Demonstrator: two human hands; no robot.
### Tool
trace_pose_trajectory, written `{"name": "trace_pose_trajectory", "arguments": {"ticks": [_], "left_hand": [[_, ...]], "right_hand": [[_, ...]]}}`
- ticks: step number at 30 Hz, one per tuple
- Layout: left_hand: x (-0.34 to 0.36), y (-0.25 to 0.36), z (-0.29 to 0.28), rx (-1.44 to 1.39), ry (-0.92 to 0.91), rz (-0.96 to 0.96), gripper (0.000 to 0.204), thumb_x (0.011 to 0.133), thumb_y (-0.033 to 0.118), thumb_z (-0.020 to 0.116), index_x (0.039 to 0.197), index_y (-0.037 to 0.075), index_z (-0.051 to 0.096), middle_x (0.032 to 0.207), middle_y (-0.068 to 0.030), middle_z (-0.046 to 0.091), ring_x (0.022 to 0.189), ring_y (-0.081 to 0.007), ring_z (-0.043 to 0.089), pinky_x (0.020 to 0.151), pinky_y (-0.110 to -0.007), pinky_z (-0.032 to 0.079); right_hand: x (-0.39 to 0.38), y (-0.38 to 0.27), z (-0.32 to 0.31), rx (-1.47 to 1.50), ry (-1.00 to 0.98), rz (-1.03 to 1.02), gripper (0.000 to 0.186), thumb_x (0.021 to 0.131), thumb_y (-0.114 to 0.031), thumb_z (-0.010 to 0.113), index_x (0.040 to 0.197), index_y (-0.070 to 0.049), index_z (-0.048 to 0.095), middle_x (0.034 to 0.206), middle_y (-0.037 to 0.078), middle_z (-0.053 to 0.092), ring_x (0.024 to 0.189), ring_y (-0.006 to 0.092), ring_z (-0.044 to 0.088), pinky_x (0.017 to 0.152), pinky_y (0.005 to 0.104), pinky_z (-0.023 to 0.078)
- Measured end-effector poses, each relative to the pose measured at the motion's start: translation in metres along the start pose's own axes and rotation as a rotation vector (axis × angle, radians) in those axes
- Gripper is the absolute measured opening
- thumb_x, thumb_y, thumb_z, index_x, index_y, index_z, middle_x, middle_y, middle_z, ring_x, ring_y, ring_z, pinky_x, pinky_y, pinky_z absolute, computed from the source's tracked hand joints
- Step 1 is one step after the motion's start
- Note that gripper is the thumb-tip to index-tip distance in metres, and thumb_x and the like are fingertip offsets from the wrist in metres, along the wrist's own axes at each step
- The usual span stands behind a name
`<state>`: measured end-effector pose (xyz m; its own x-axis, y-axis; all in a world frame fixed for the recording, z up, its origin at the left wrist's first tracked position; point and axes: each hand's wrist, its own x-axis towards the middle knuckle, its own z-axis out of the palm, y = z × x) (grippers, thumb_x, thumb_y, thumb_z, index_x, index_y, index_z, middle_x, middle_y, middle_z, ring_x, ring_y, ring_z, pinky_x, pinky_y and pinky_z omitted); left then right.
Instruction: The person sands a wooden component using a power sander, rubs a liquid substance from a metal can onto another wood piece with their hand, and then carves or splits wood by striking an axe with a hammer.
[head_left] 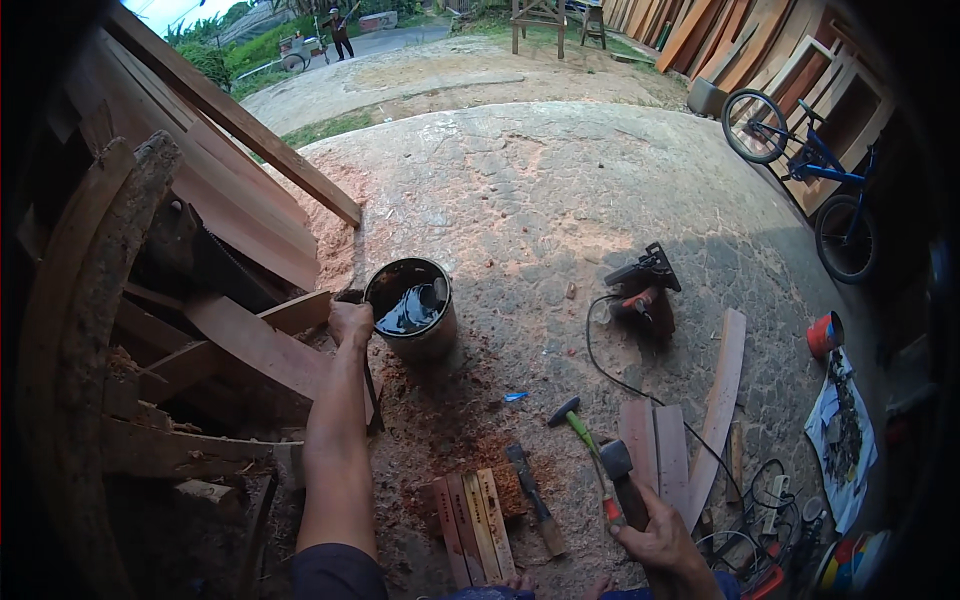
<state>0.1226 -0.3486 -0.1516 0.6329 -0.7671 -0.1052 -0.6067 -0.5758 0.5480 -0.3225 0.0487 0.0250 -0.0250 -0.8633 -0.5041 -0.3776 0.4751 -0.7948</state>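
Observation:
My left hand (349, 322) is closed on a long dark object (371, 400) beside a metal bucket (420, 340) holding dark liquid; what the object is I cannot make out. At lower right, my right hand (660, 535) grips a heavy hammer (617, 462) with a dark square head. Just behind it lie a green-handled hammer (576, 425) and a tool with a red handle (611, 508). A chisel-like tool (548, 525) rests next to several short wooden slats (472, 525) on sawdust between my hands.
Timber (240, 350) crowds the left. A corded power tool (640, 300), planks (715, 400), cables, a red can (824, 335) and a white sack (840, 440) lie rightward. A blue bicycle (840, 180) leans on boards. A person (340, 35) with a cart is on the road.

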Motion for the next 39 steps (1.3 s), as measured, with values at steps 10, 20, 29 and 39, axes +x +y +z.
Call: {"name": "trace_pose_trajectory", "arguments": {"ticks": [10, 20, 29, 39], "left_hand": [[-0.059, 0.025, -0.017, -0.312, 0.027, -0.192, 0.068, 0.074, 0.02, 0.067, 0.131, -0.011, 0.047, 0.116, -0.0304, 0.066, 0.111, -0.0402, 0.066, 0.097, -0.043, 0.052], [-0.018, -0.019, 0.017, -0.37, 0.085, -0.263, 0.057, 0.073, 0.023, 0.074, 0.118, -0.008, 0.058, 0.108, -0.0245, 0.07, 0.1, -0.035, 0.071, 0.088, -0.041, 0.055], [-0.108, 0.007, -0.029, -0.892, -0.031, 0.254, 0.021, 0.089, 0.021, 0.077, 0.095, 0.002, 0.069, 0.08, -0.0041, 0.071, 0.066, -0.015, 0.068, 0.06, -0.031, 0.053], [-0.324, -0.004, -0.114, -0.981, -0.287, 0.633, 0.024, 0.085, 0.019, 0.083, 0.079, 0.004, 0.065, 0.071, 0.0039, 0.063, 0.061, -0.0058, 0.057, 0.058, -0.024, 0.048]], "right_hand": [[-0.018, 0.013, -0.017, 0.034, 0.084, -0.038, 0.071, 0.081, -0.012, 0.072, 0.145, -0.001, 0.043, 0.115, 0.017, 0.065, 0.106, 0.0199, 0.062, 0.094, 0.0332, 0.048], [-0.034, 0.009, -0.02, 0.079, 0.081, -0.052, 0.076, 0.081, -0.003, 0.068, 0.149, 0.003, 0.036, 0.111, 0.009, 0.064, 0.092, 0.0126, 0.061, 0.077, 0.0259, 0.049], [-0.047, 0.011, -0.013, 0.032, 0.064, 0.048, 0.073, 0.083, -0.005, 0.069, 0.149, 0.0, 0.039, 0.114, 0.013, 0.065, 0.104, 0.0169, 0.062, 0.093, 0.0305, 0.048], [-0.063, -0.016, 0.004, 0.014, -0.047, -0.07, 0.07, 0.084, -0.005, 0.068, 0.149, -0.002, 0.04, 0.123, 0.013, 0.064, 0.114, 0.0164, 0.057, 0.098, 0.0301, 0.045]]}}
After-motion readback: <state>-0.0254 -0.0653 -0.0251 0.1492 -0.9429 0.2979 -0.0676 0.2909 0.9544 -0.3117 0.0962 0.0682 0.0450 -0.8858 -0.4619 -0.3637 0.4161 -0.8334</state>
